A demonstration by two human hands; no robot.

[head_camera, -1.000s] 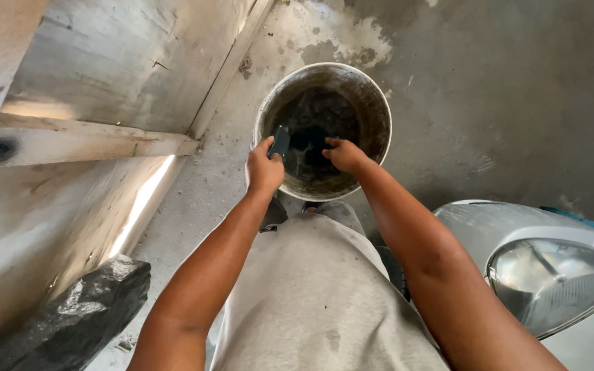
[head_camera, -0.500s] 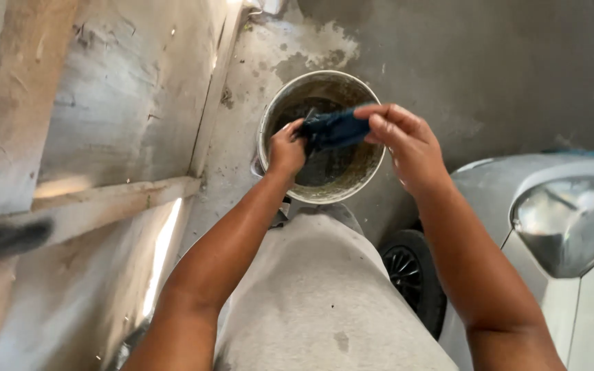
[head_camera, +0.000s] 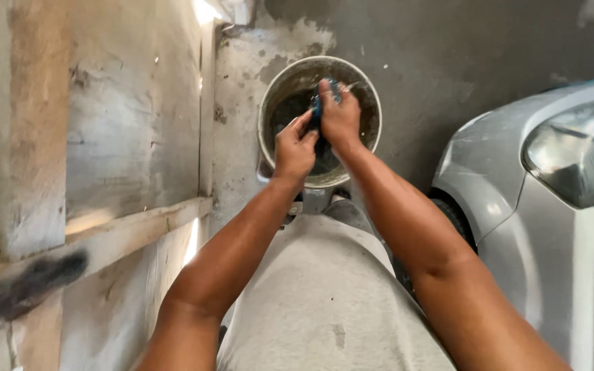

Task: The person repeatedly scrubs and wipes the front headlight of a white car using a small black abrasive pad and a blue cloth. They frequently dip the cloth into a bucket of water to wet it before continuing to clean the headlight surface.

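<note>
A round grey bucket [head_camera: 269, 103] with dark water stands on the concrete floor ahead of me. Over its opening I hold a wet dark blue cloth [head_camera: 319, 108] between both hands. My right hand [head_camera: 340, 115] is closed around the upper part of the cloth. My left hand [head_camera: 295, 145] grips the lower part, just below and to the left. The cloth is bunched up and mostly hidden by my fingers. Drops of water fly off near the bucket's far rim.
A rough wooden wall with a horizontal plank [head_camera: 125, 237] runs along the left. The front corner of a silver car [head_camera: 558, 206] with its headlight stands at the right, its wheel [head_camera: 455, 220] close to my right arm. Stained concrete floor lies around the bucket.
The cloth was stretched sideways between my hands; now both hands have closed together on it above the bucket. My view has shifted, with the car now nearer at the right.
</note>
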